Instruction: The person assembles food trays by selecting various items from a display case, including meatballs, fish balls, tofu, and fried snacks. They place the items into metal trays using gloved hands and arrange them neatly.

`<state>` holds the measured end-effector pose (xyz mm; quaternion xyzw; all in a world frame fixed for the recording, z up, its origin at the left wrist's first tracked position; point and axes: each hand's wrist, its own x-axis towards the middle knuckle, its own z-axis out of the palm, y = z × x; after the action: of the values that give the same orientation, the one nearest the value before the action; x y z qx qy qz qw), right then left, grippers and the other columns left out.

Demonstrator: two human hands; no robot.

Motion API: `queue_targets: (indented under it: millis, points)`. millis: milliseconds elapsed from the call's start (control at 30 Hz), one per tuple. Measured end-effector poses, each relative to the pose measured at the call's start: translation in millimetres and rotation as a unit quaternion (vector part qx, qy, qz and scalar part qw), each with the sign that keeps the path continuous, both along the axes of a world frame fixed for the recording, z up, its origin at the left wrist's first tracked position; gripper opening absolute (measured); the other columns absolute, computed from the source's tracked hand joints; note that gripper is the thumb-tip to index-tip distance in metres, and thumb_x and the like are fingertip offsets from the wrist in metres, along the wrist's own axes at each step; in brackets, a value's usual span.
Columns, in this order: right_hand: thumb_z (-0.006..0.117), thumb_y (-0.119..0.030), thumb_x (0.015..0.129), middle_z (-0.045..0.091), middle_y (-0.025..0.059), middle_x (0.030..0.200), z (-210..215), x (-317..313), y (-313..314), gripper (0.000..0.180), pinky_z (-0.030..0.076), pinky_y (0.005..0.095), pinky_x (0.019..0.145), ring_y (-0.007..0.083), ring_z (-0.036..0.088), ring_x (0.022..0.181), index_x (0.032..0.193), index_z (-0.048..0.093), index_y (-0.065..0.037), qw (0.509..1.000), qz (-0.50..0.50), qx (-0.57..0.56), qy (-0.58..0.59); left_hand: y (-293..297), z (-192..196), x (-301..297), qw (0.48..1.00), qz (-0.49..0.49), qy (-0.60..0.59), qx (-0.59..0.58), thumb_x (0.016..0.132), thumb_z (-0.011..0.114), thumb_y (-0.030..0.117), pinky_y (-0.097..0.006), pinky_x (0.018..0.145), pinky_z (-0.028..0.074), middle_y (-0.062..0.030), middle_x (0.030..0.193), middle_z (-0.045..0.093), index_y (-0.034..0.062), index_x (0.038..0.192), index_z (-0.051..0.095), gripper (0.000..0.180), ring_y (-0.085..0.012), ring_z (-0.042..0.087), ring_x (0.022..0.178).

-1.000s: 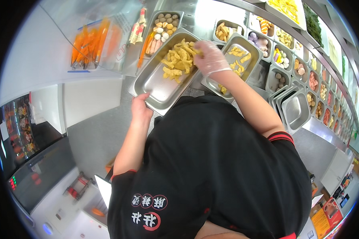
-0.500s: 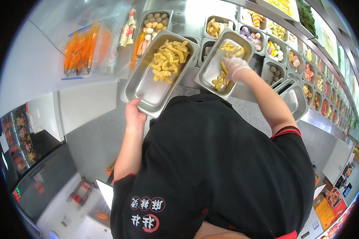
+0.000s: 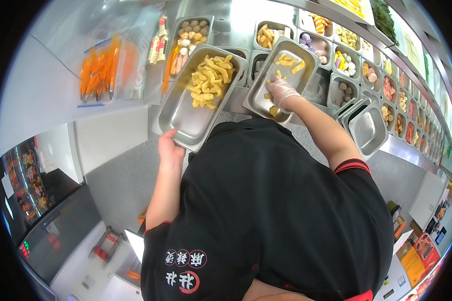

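Observation:
My bare left hand (image 3: pixel 171 147) grips the near corner of a large steel pan (image 3: pixel 182 118), thumb over the rim. Yellow fried-looking food strips (image 3: pixel 211 79) are heaped in that pan's far half. To its right, a smaller steel pan (image 3: pixel 257 96) sits tilted at the counter's edge. Inside it is my right hand (image 3: pixel 282 94), in a clear glove, its fingers bent down around some yellow strips. A few more yellow pieces (image 3: pixel 286 60) lie at the far end of this pan, and one lies near its close end. The right fingertips are partly hidden.
Steel trays of balls and sticks (image 3: pixel 193 32) stand behind the large pan. Rows of food-filled trays (image 3: pixel 346 62) run along the right. Nested metal pans (image 3: pixel 369 130) sit by my right forearm. A clear container of orange-handled utensils (image 3: pixel 100 70) is at the left.
My right hand has moved left and slightly nearer in the smaller pan, and the yellow pieces there lie differently. My left hand keeps its grip on the large pan.

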<state>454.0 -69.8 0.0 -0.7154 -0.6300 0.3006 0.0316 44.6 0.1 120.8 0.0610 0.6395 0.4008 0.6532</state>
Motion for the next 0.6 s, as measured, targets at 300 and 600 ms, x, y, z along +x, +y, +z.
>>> queue_targets:
  millis: [300,600]
  points:
    - [0.072,-0.009,0.079,0.068,0.0132,0.087,80.8,17.8,31.9,0.007,0.053,0.0379,0.083,0.0261,0.066,0.085,0.081,0.066,-0.006,0.966,-0.207,0.067,0.139,2.4,-16.2,-13.6,0.998,-0.022,-0.019,0.062,0.092,0.051,-0.007,-0.051,0.105,0.054,-0.0208,0.131,0.062,-0.0075,0.134,0.053,0.042,-0.0366,0.064,0.119]
    - [0.074,-0.024,0.092,0.063,0.0157,0.125,164.3,-99.1,103.1,0.038,0.049,0.0389,0.104,0.0301,0.062,0.113,0.123,0.065,-0.005,0.941,-0.055,0.223,0.247,12.2,-16.7,-5.8,0.996,-0.036,-0.016,0.078,0.086,0.053,-0.014,-0.053,0.103,0.055,-0.0184,0.131,0.061,-0.0010,0.138,0.049,0.054,-0.0362,0.065,0.119]
